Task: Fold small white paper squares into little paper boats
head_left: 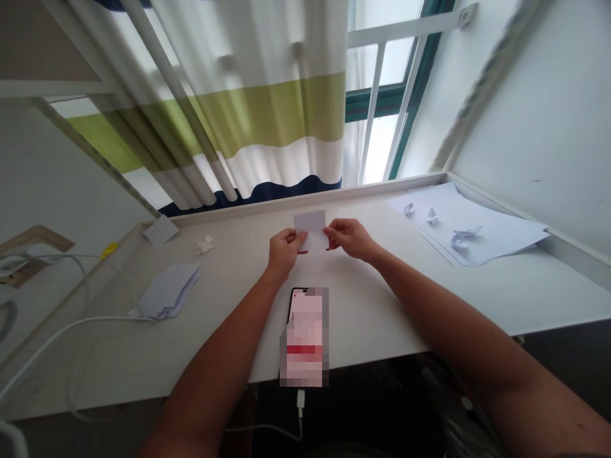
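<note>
Both hands hold one small rectangular sheet of white paper a little above the white desk. My left hand pinches its left edge, thumb on the near face. At the right edge, the fingers of my right hand are closed on the same sheet. Below the hands lies a phone with a pinkish screen, partly blurred out, and a white charging cable at its lower end. To the left rests a stack of white paper pieces.
Large white sheets lie at the right with several crumpled paper bits on them. Another crumpled piece and a square paper are at the left. White cables loop over the left side. A curtain hangs behind.
</note>
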